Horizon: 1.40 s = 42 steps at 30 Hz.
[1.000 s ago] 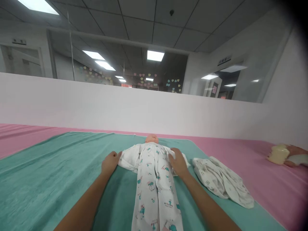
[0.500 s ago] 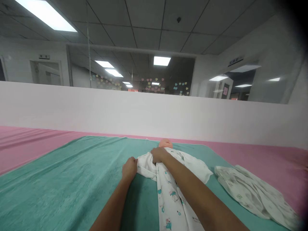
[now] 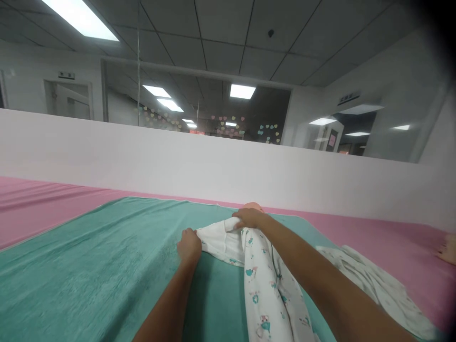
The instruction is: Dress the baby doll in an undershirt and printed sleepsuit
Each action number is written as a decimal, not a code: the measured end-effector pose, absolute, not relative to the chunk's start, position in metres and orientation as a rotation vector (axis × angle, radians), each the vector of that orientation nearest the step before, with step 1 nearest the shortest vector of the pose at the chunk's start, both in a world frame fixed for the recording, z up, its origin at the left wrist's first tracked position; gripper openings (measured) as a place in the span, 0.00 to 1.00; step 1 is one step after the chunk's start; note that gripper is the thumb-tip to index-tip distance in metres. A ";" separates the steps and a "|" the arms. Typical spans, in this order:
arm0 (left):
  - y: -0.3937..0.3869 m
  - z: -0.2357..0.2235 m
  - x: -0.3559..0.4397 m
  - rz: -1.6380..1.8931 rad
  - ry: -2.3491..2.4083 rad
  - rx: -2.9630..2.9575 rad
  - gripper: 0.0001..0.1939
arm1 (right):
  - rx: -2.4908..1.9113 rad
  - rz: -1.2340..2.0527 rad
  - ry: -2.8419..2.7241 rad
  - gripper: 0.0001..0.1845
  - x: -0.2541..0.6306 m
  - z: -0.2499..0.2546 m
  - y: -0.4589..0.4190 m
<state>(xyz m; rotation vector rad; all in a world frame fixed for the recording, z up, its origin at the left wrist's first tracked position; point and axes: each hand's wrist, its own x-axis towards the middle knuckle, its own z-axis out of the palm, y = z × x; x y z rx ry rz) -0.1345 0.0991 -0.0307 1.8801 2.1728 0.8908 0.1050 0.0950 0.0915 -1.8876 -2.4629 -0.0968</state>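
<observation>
A baby doll [image 3: 253,205] lies on its back on the teal blanket [image 3: 142,266], its head at the far end and mostly hidden by my right hand. White baby clothes [image 3: 265,294] with small teal and pink prints cover its body and legs. My left hand [image 3: 190,245] is closed on the end of the outstretched white sleeve [image 3: 215,239]. Up near the doll's shoulder, my right hand [image 3: 247,218] reaches across and pinches the cloth at the sleeve's upper part. My right forearm hides the other sleeve.
A crumpled white printed garment [image 3: 374,280] lies on the right, partly behind my right forearm. Pink sheeting [image 3: 384,232] runs under and around the blanket. A low white wall [image 3: 178,161] with glass above stands behind. Something skin-coloured [image 3: 447,249] shows at the right edge.
My right hand has crossed from the sleeve on the right to the left sleeve's shoulder. My left hand stays at the sleeve end, and that sleeve is now pulled taut. The view has turned leftward.
</observation>
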 end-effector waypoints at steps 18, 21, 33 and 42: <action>0.097 -0.027 -0.147 0.931 2.176 1.763 0.19 | -1.772 -0.100 -2.593 0.25 0.095 0.079 0.079; 0.100 -0.028 -0.147 0.923 2.159 1.782 0.18 | -1.770 -0.072 -2.633 0.28 0.066 0.050 0.090; 0.094 -0.022 -0.141 0.806 2.146 1.910 0.15 | -1.878 -0.010 -1.937 0.28 0.147 0.039 0.057; 0.077 -0.010 -0.108 0.989 1.984 2.230 0.16 | -2.146 -0.100 -1.372 0.19 0.294 -0.037 -0.033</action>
